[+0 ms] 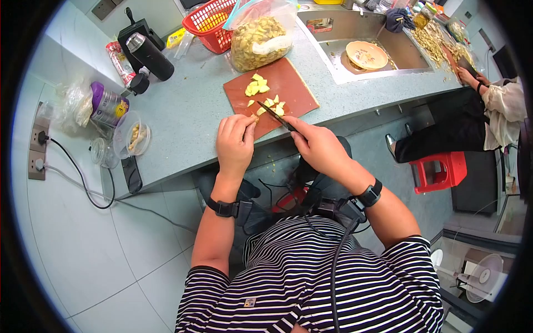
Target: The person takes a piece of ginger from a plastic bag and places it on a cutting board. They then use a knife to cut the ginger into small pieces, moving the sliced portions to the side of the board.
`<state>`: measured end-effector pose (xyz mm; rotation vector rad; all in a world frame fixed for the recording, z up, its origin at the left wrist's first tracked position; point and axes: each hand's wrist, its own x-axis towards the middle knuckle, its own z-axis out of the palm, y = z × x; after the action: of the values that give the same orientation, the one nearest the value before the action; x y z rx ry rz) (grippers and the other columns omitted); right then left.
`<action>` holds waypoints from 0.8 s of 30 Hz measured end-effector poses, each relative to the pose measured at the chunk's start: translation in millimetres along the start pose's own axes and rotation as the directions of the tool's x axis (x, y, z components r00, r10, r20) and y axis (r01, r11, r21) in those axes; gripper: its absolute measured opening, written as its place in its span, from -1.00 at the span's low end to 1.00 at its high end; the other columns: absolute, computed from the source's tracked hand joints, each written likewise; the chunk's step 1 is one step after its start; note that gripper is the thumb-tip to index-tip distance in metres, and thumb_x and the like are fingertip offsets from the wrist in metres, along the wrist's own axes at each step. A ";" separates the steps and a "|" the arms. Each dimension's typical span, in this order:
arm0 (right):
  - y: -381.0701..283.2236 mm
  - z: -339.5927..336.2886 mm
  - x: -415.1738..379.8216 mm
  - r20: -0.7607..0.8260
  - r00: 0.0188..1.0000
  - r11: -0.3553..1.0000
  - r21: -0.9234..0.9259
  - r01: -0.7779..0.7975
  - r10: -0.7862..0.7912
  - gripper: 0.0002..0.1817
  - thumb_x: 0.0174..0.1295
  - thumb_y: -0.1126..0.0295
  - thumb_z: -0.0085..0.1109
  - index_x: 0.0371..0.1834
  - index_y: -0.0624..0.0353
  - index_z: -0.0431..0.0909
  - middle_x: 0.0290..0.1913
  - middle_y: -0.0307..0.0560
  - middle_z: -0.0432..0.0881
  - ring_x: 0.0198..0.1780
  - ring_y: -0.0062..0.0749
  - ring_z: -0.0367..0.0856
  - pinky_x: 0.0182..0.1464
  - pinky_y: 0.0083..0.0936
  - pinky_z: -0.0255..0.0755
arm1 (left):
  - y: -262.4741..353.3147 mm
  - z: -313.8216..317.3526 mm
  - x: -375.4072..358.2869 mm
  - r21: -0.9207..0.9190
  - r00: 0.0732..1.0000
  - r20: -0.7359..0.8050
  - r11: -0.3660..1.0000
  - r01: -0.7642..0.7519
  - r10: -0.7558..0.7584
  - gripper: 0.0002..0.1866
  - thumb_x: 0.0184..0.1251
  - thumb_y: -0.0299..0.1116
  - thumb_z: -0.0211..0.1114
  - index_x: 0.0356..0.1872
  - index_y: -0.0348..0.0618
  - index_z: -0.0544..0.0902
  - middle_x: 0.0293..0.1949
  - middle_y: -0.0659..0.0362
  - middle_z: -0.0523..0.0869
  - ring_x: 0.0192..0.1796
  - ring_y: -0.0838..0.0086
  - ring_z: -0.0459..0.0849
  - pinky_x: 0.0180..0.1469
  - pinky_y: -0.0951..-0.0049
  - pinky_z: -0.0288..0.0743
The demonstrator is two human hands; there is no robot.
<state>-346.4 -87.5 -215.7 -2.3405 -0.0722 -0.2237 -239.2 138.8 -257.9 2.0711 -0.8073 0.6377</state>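
Note:
A reddish-brown cutting board (288, 83) lies on the counter near its front edge, with several pale yellow pieces (256, 85) in two loose groups. My right hand (322, 145) is closed round the handle of a dark knife (271, 114), whose blade points up and left over the nearer pieces. Just left of the blade, my left hand (236, 141) has its fingers pinched together at the board's left edge. A small brownish bit shows at its fingertips, too small to name. Behind the board stands a clear zip bag (261, 41) full of sliced pieces.
A red basket (208, 28) stands behind the bag. To the left are a black flask (149, 55), a purple can (108, 104) and a plastic tub (133, 136). Right, a sink (341, 41) holds an orange bowl (366, 55). A co-worker's hand (466, 76) is far right, above a red stool (444, 171).

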 end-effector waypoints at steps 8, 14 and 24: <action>-3.6 3.6 -6.4 0.038 0.999 0.995 0.100 0.030 -0.034 -0.45 0.69 0.39 0.24 0.71 0.01 0.57 0.02 0.30 0.87 0.02 0.29 0.87 0.09 0.02 0.71 | -0.8 2.3 3.7 0.008 0.999 0.020 0.999 0.033 -0.033 -0.87 0.45 -0.54 0.61 -0.07 -0.23 0.85 -0.07 0.08 0.87 0.01 0.13 0.81 0.06 0.17 0.70; -7.4 4.7 -7.2 0.113 0.994 0.997 0.078 -0.009 0.000 -0.44 0.69 0.40 0.23 0.72 0.01 0.57 -0.05 0.27 0.86 -0.03 0.29 0.85 0.04 0.05 0.69 | -4.2 4.4 4.3 0.000 0.999 0.024 1.000 0.029 -0.029 -0.87 0.44 -0.55 0.61 -0.08 -0.24 0.84 -0.06 0.07 0.88 -0.01 0.11 0.83 0.04 0.17 0.73; -2.3 7.5 -5.8 0.105 0.993 0.999 -0.011 0.048 -0.047 -0.43 0.67 0.41 0.24 0.72 0.03 0.57 -0.08 0.24 0.85 -0.06 0.26 0.86 0.00 0.08 0.69 | -6.4 2.7 10.9 -0.005 0.998 0.064 1.000 -0.003 0.003 -0.86 0.41 -0.58 0.59 -0.09 -0.24 0.82 -0.06 0.06 0.88 0.02 0.07 0.83 0.07 0.14 0.72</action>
<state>-351.3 -80.4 -220.3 -2.3649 -0.1785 -0.1245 -226.8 136.1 -255.4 2.0951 -0.8479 0.5728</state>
